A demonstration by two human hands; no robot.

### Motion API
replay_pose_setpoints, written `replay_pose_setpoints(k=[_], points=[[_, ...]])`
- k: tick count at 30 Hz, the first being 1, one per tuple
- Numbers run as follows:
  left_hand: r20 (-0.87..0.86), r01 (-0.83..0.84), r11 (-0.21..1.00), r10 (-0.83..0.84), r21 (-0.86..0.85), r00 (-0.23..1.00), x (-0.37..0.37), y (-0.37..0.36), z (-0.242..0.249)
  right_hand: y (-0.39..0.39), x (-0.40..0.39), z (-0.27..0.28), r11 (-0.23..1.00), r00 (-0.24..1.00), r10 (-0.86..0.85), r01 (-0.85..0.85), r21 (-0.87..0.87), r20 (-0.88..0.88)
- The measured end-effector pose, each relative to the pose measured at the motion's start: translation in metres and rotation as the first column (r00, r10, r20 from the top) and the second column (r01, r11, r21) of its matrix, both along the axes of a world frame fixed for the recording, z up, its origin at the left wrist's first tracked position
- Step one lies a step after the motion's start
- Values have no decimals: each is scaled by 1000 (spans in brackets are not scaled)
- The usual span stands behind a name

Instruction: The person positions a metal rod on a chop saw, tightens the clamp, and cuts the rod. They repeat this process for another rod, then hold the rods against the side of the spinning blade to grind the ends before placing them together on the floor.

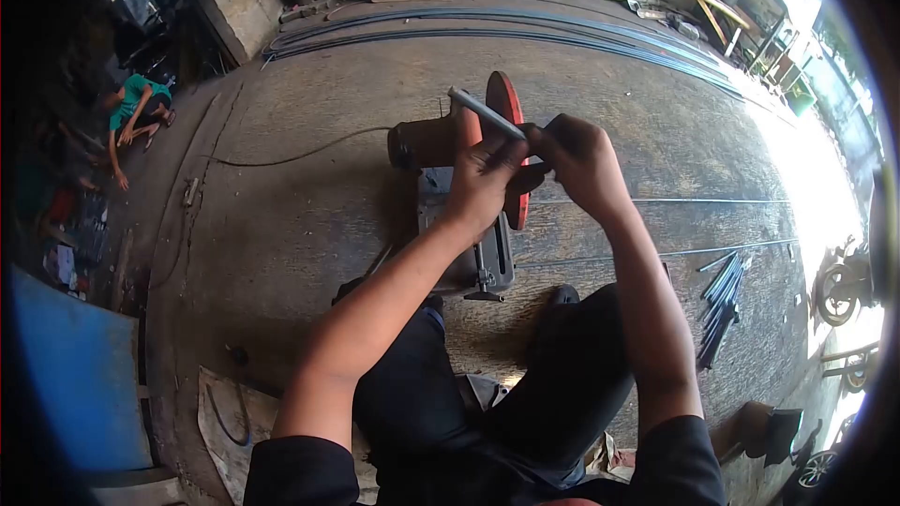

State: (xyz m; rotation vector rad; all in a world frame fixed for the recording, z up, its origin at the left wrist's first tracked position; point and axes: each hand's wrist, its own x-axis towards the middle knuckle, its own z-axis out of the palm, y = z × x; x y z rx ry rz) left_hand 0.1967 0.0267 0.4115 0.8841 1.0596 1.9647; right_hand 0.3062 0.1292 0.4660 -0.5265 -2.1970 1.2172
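Note:
A short grey metal bar [486, 112] is held up in front of me, slanting from upper left to lower right. My left hand [483, 183] is closed around its lower part. At the same lower end, the fingers of my right hand [577, 159] are bent and pinched together on the bar, their tips partly hidden. Just behind and below both hands stands a cut-off saw with a red disc [504, 98], a dark motor [417, 142] and a grey base [497, 267] with a vise screw [484, 283]. My hands cover part of the disc.
Long thin metal rods [394, 35] lie across the far floor; two more rods [694, 200] run right from the saw. A pile of cut rods [722, 305] lies at right. A power cord [291, 157] trails left. Another person [139, 103] crouches far left, near a blue panel [80, 365].

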Motion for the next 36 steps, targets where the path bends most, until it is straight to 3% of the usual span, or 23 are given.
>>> replay_pose_setpoints(k=[2,3,5,6,8,9,11,14,27,31,33,34,35,36], points=[[140,-110,992,100,67,985,-1,-6,5,-14,-16,-8,994,996,-90,90,69,-1],[142,-103,992,93,67,985,-6,-8,6,-23,-21,-15,982,985,-117,134,132,-131],[129,-267,953,286,-145,950,-21,-15,6,-43,-27,-32,941,915,-148,247,232,-374],[174,-301,953,304,-42,937,-26,-17,6,-53,-29,-40,991,955,-120,130,21,-270],[304,-359,931,360,-62,882,-45,-19,2,-62,-36,-52,941,997,-26,0,-340,-74],[333,-398,915,398,-71,855,-52,-22,5,-67,-44,-56,816,991,-51,-28,-578,-120],[402,-404,913,390,-53,828,-69,-29,0,-70,-55,-59,541,945,-179,-138,-830,-274],[475,-435,898,414,-71,777,-78,-37,2,-70,-62,-53,508,875,-266,-229,-830,-405],[486,-513,853,491,-98,723,-96,-65,5,-88,-88,-53,525,876,-232,-253,-812,-423],[420,-594,793,589,-137,690,-104,-86,11,-98,-100,-51,526,928,-86,-266,-808,-362],[358,-711,694,696,-113,622,-107,-100,22,-119,-96,-25,709,952,239,-307,-636,-193],[300,-750,654,737,-94,605,-108,-110,28,-132,-99,-20,853,938,250,-330,-405,-240],[242,-789,610,779,-76,579,-105,-123,38,-142,-107,-18,835,924,300,-375,-403,-238],[246,-821,565,810,-78,533,-106,-141,42,-152,-118,-16,978,931,205,-183,101,-301]])
